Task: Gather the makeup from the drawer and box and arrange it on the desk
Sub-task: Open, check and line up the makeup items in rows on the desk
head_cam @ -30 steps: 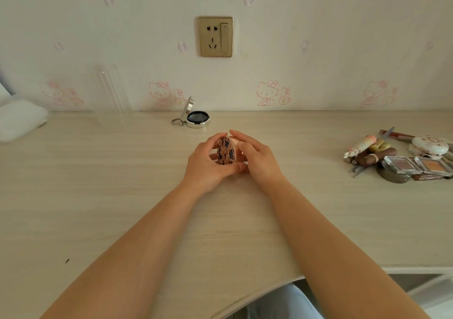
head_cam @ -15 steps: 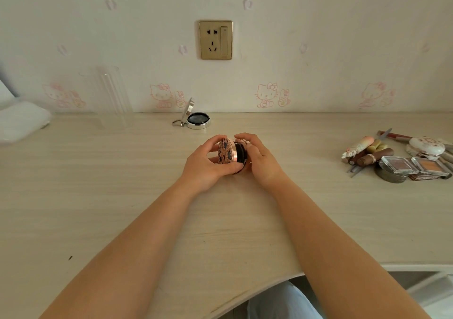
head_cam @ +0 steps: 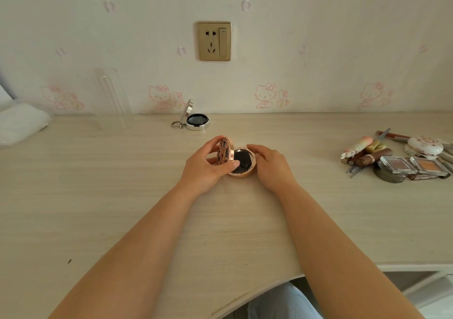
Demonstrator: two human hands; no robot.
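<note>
A round rose-gold compact [head_cam: 241, 165] rests on the wooden desk [head_cam: 122, 196] at the centre, its patterned lid [head_cam: 224, 150] swung up to show a black inside. My left hand [head_cam: 206, 169] pinches the raised lid between thumb and fingers. My right hand [head_cam: 270, 165] cups the right side of the compact's base. A silver compact [head_cam: 196, 121] stands open farther back near the wall. A pile of makeup [head_cam: 397, 159] lies at the right: tubes, lipsticks, two clear eyeshadow pans and a white patterned case.
A clear plastic cylinder [head_cam: 107, 98] stands at the back left beside a white cloth [head_cam: 19, 125]. A wall socket [head_cam: 214, 41] sits above the desk. The desk's front edge curves inward, with an open drawer [head_cam: 421, 284] below at the right.
The compact was held upright and closed between both hands. It now lies with its base on the desk and its lid lifted open by my left hand.
</note>
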